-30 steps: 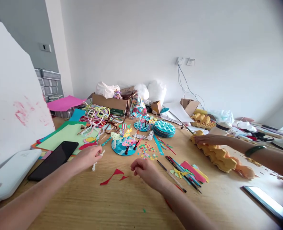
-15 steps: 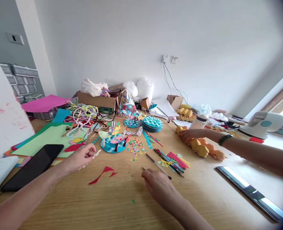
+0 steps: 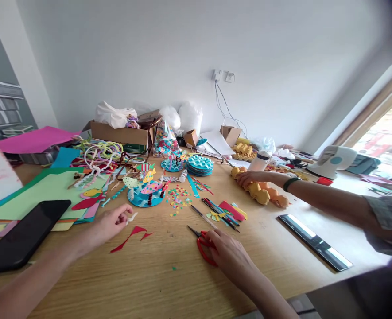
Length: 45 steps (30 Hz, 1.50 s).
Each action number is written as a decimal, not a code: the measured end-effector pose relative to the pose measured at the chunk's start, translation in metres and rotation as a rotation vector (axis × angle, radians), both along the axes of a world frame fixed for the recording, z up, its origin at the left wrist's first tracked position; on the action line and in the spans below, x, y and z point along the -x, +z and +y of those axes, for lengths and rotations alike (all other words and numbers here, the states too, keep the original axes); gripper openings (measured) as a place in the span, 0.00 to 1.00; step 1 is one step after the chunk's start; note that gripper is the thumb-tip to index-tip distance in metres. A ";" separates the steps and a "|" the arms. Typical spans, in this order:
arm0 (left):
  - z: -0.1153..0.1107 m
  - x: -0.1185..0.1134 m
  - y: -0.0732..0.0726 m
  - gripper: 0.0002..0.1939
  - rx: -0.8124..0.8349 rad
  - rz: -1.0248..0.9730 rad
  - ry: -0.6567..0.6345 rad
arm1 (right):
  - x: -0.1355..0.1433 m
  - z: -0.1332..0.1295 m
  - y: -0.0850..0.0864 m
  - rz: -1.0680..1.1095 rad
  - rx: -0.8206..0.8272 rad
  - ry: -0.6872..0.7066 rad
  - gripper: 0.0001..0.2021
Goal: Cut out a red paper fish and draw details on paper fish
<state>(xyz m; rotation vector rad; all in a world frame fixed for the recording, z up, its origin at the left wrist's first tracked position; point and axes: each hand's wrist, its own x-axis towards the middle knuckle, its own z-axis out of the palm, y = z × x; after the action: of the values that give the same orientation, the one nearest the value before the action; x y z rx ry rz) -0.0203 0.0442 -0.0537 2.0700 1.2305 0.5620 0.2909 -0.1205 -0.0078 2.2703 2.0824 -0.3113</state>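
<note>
My left hand [image 3: 113, 222] is raised above the table at the left with its fingers closed in a pinch. A white wavy paper strip [image 3: 132, 218] sticks out from the fingertips. My right hand [image 3: 230, 251] rests beside red-handled scissors [image 3: 201, 248] lying on the table, blades pointing away to the left. Its loosely bent fingers overlap the edge of the handles; the thumb is hidden. Red paper scraps [image 3: 136, 230] lie between my hands. Beyond them stands a blue round base with paper fish [image 3: 145, 200], next to scattered coloured paper dots [image 3: 179, 197].
A co-worker's hand [image 3: 249, 177] touches a yellow-orange egg carton [image 3: 260, 193] at the right. Pencils [image 3: 220, 212], a silver-faced dark bar [image 3: 315, 241], a black phone [image 3: 26, 235], coloured paper sheets [image 3: 46, 192] and stacked blue wavy discs [image 3: 199, 165] surround the work area.
My right hand has shifted right, off the scissors, uncovering their red handles. My left hand has moved slightly right and nearer with the white strip. The view has turned to the right.
</note>
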 end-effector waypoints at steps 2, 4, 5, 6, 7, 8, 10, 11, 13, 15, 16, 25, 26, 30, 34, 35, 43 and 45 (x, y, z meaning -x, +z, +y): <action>0.002 0.003 -0.003 0.12 -0.054 0.051 -0.007 | -0.005 -0.005 -0.002 -0.001 -0.009 -0.003 0.12; 0.003 0.007 -0.004 0.10 -0.099 0.102 -0.010 | -0.014 -0.010 -0.007 -0.006 -0.011 -0.024 0.13; 0.003 0.010 -0.004 0.09 -0.119 0.128 -0.008 | -0.020 -0.012 -0.010 -0.016 -0.003 -0.045 0.14; 0.003 0.011 -0.004 0.09 -0.138 0.154 -0.003 | -0.026 -0.014 -0.012 -0.027 0.000 -0.062 0.14; 0.002 0.013 -0.003 0.08 -0.154 0.180 -0.001 | -0.031 -0.015 -0.014 -0.035 -0.001 -0.076 0.14; 0.001 0.014 -0.003 0.08 -0.169 0.204 -0.001 | -0.035 -0.016 -0.015 -0.045 -0.007 -0.094 0.15; -0.001 0.015 -0.003 0.09 -0.193 0.246 -0.008 | -0.038 -0.016 -0.014 -0.084 -0.016 -0.129 0.15; -0.002 0.015 -0.003 0.09 -0.202 0.265 -0.013 | -0.037 -0.016 -0.012 -0.089 -0.026 -0.125 0.15; -0.003 0.014 -0.003 0.10 -0.215 0.300 -0.024 | -0.028 -0.014 -0.004 -0.060 -0.054 -0.071 0.13; -0.004 0.013 -0.002 0.09 -0.220 0.332 -0.036 | -0.011 -0.010 0.005 -0.020 -0.077 -0.010 0.12; -0.005 0.012 -0.001 0.08 -0.222 0.345 -0.042 | 0.000 -0.007 0.010 -0.001 -0.077 0.038 0.12; -0.002 0.008 0.021 0.08 -0.269 0.363 -0.033 | 0.091 0.036 0.031 0.009 0.000 0.451 0.11; 0.000 0.008 0.021 0.09 -0.279 0.355 -0.021 | 0.099 0.041 0.029 0.003 -0.047 0.505 0.11; 0.009 0.005 0.017 0.12 -0.330 0.301 0.027 | 0.120 0.067 0.016 -0.028 -0.214 0.704 0.08; 0.014 0.006 0.004 0.14 -0.389 0.205 0.083 | 0.125 0.091 -0.005 0.007 -0.369 0.738 0.05; 0.013 0.007 0.001 0.13 -0.401 0.178 0.093 | 0.124 0.094 -0.012 0.018 -0.408 0.743 0.04; 0.014 0.014 -0.007 0.09 -0.425 -0.004 0.128 | 0.119 0.098 -0.050 0.136 -0.639 0.857 0.04; 0.015 0.016 -0.009 0.08 -0.429 -0.050 0.136 | 0.123 0.098 -0.056 0.155 -0.669 0.910 0.06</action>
<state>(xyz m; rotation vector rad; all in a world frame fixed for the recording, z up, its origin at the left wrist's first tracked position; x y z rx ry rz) -0.0360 0.0591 -0.0629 2.3098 1.3155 1.0079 0.1681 -0.0225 -0.0638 1.2015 3.3612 0.3093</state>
